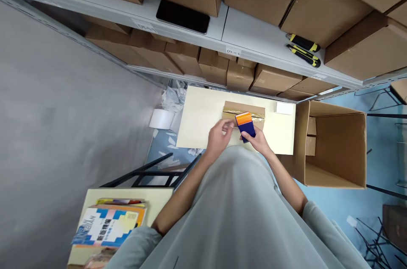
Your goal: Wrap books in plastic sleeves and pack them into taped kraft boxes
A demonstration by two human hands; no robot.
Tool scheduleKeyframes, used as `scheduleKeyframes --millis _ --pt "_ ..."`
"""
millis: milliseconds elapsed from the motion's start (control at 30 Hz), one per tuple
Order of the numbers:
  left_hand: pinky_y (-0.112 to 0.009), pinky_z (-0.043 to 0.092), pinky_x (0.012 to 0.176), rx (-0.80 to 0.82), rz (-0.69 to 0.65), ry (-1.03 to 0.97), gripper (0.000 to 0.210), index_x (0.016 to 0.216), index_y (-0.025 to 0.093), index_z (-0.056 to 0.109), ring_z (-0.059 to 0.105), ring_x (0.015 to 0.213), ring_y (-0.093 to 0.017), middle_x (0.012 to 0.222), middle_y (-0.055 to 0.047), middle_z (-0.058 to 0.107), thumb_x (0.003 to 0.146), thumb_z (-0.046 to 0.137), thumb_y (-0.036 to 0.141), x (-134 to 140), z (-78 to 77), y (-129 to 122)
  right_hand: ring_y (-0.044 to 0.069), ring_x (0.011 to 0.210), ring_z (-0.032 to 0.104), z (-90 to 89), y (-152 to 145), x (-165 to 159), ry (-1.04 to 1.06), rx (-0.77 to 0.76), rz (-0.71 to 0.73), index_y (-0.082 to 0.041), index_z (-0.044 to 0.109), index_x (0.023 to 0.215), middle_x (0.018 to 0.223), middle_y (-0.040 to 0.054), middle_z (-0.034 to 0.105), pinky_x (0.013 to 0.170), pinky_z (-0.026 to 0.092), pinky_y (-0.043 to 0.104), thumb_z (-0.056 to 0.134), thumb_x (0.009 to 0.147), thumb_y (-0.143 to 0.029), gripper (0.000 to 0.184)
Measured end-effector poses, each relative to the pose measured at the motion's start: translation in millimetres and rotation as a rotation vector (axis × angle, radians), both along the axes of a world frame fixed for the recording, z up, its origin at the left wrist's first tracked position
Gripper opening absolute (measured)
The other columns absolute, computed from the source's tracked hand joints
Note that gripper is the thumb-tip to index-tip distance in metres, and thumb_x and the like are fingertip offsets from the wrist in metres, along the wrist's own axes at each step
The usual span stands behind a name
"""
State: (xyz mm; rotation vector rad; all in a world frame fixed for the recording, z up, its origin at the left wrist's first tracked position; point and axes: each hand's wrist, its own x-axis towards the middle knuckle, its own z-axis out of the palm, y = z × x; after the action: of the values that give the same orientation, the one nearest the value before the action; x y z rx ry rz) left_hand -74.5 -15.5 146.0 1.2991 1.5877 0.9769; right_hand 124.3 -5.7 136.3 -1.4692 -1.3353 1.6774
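My right hand (259, 141) is closed around the lower part of a small dark blue and orange box (246, 129), its orange end pointing away from me. Just left of it is my left hand (220, 136), fingers curled together near the orange end. Whether anything is between those fingertips is too small to see. Beneath and behind the small box, a flat cardboard carton (230, 108) sealed with shiny tape lies on the cream table (199, 118).
An open cardboard box (337, 150) with smaller boxes inside stands right of the table. A white box (284, 108) lies at the table's right end. Above, a shelf (254, 33) bears cartons, a black phone (182, 16) and two utility knives (303, 49). Books (110, 224) lie lower left.
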Motion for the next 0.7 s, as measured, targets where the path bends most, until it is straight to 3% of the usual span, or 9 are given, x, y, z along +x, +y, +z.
scheduleKeyframes --millis 67,233,400,700 --pt "-0.034 0.062 0.093 0.012 0.028 -0.030 0.031 0.122 0.021 0.073 0.075 0.100 -0.020 0.122 -0.009 0.077 0.106 0.056 0.042 -11.1 7.7 7.1 0.022 0.079 0.070 2.4 -7.8 3.3 -0.063 0.038 0.034 -0.021 0.066 0.105 0.088 0.0047 0.076 0.077 0.060 0.036 0.077 0.085 -0.074 0.058" --pt "-0.035 0.061 0.098 0.017 -0.229 -0.141 0.042 0.118 0.022 0.078 0.073 0.115 -0.023 0.124 -0.011 0.076 0.106 0.054 0.054 -26.0 30.6 19.2 0.023 0.086 0.068 6.7 -19.2 13.8 -0.236 0.154 0.065 -0.022 0.068 0.114 0.099 0.0042 0.077 0.081 0.058 0.037 0.077 0.088 -0.068 0.053" --pt "-0.038 0.063 0.096 0.001 -0.302 -0.131 0.041 0.116 0.023 0.081 0.073 0.110 -0.024 0.119 -0.010 0.078 0.103 0.060 0.055 -26.2 44.8 19.2 0.022 0.079 0.064 13.7 -21.8 21.4 -0.330 0.174 0.114 -0.024 0.067 0.112 0.091 0.0009 0.073 0.076 0.054 0.035 0.076 0.090 -0.066 0.048" --pt "-0.034 0.063 0.088 -0.044 -0.337 -0.187 0.044 0.106 0.022 0.081 0.075 0.097 -0.022 0.106 -0.008 0.080 0.098 0.066 0.062 -29.3 51.9 25.6 0.024 0.081 0.067 25.4 -23.8 27.8 -0.358 0.237 0.167 -0.024 0.068 0.114 0.091 0.0023 0.075 0.076 0.057 0.035 0.077 0.089 -0.065 0.048"
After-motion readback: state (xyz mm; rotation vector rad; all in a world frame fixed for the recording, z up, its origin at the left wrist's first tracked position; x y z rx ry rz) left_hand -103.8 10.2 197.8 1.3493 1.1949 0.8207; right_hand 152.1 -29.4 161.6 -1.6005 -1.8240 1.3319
